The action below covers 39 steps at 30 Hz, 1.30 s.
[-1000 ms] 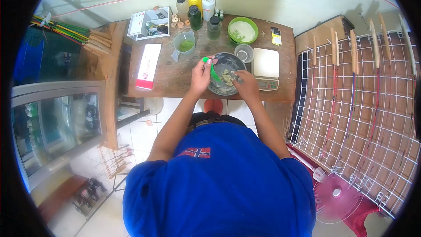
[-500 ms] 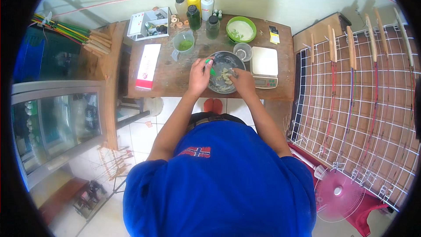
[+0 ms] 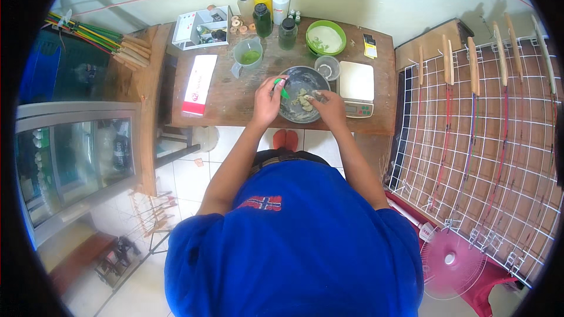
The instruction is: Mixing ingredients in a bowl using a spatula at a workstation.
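A dark grey bowl (image 3: 298, 76) with pale smears on its inner wall stands near the table's front edge. My left hand (image 3: 268, 101) is at its left rim, closed round a small green plastic tool (image 3: 284, 91) that looks like a spatula and points into the bowl. Inside lies a lumpy, pale green dough (image 3: 303, 101). My right hand (image 3: 331, 107) reaches over the right rim, its thumb and fingers pinching the edge of the dough. The undersides of the right fingers are hidden.
Right of the bowl are a clear cup (image 3: 328, 68) and a kitchen scale (image 3: 356, 82). Behind stand a green bowl of pale powder (image 3: 325, 40) and several bottles (image 3: 262, 20). A measuring jug (image 3: 248, 54), a leaflet (image 3: 200, 85) and a white organizer (image 3: 201, 26) are at left.
My right hand has shifted slightly on the dough, and more of the dough shows. The green tool has tilted slightly in my left hand. The whole view has shifted a little.
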Each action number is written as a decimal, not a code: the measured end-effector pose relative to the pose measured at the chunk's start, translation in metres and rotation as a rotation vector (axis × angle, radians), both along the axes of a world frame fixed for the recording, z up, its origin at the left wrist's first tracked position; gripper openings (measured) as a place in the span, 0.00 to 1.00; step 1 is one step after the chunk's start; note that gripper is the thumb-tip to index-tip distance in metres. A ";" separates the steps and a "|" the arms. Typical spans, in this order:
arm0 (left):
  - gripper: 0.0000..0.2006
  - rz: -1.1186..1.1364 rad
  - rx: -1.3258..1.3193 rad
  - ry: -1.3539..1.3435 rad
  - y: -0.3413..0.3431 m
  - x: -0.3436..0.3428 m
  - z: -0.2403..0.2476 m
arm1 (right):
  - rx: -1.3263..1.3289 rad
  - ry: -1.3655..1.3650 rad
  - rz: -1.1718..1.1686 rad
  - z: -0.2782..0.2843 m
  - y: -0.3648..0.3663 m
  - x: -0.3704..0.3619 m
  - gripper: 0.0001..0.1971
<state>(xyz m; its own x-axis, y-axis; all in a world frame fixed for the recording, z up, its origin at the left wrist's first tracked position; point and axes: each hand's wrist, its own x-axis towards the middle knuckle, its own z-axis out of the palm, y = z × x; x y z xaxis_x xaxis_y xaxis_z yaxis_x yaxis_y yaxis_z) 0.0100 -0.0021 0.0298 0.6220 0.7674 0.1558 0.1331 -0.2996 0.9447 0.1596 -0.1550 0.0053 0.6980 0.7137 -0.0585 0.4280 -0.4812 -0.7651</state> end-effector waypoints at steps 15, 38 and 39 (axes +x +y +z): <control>0.11 0.026 0.015 -0.044 0.007 -0.002 0.003 | -0.004 -0.190 0.231 -0.008 0.006 -0.003 0.10; 0.12 0.009 -0.010 -0.074 0.009 -0.003 -0.002 | -0.126 -0.110 0.037 0.008 0.016 0.001 0.18; 0.12 0.001 -0.015 -0.080 0.009 -0.003 -0.002 | -0.102 -0.136 0.038 0.008 0.016 0.001 0.18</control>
<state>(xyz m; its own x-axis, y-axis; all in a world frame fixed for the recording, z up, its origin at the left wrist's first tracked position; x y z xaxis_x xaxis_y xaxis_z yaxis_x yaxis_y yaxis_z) 0.0073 0.0064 0.0282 0.6074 0.7705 0.1933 0.0569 -0.2849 0.9569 0.1601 -0.1394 0.0136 0.6770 0.7350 -0.0382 0.5439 -0.5346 -0.6468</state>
